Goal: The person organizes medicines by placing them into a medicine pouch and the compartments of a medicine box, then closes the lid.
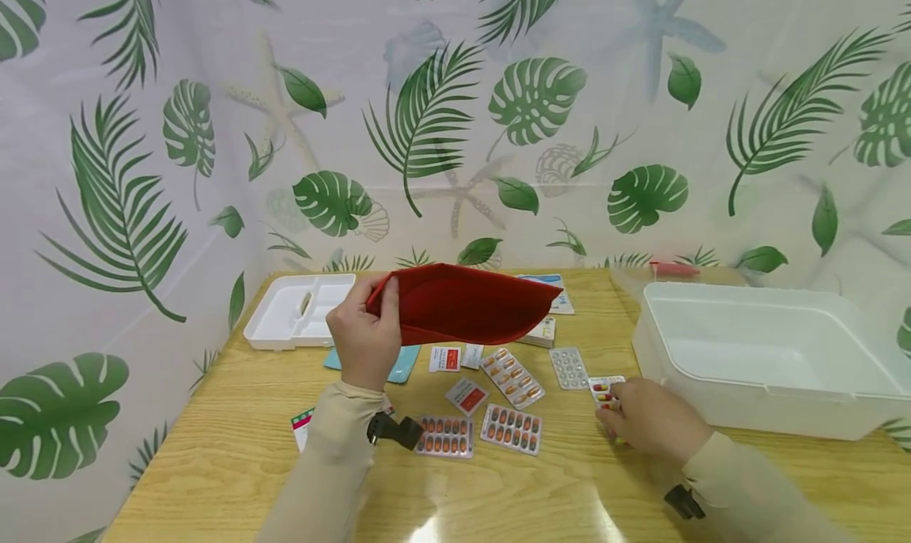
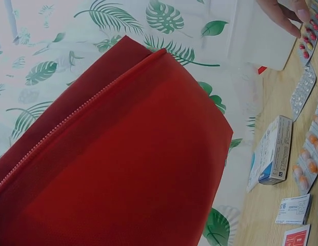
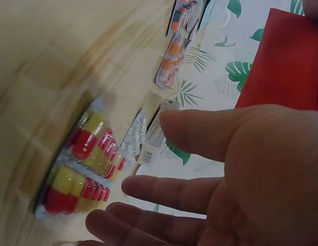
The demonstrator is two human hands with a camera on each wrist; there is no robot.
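Observation:
My left hand (image 1: pixel 365 339) grips a red zip pouch (image 1: pixel 470 306) by its left end, thumb in front, and holds it up above the table. The pouch mouth gapes, and its zip teeth show in the left wrist view. On the right, my right hand (image 1: pixel 655 423) is over a blister pack of red and yellow capsules (image 3: pixel 87 159) lying on the table. In the right wrist view its fingers (image 3: pixel 169 195) and thumb are spread and apart from the pack. Left of that pack lies a silver blister pack of small round pills (image 1: pixel 568 368).
A white bin (image 1: pixel 769 405) stands right of my right hand, a white tray (image 1: pixel 270 314) at the back left. Orange capsules (image 1: pixel 512 378), dark-and-orange capsule packs (image 1: pixel 511 430), red-and-white sachets (image 1: pixel 466 396), a small box (image 1: pixel 542 333) and a blue packet (image 1: pixel 404 363) lie between.

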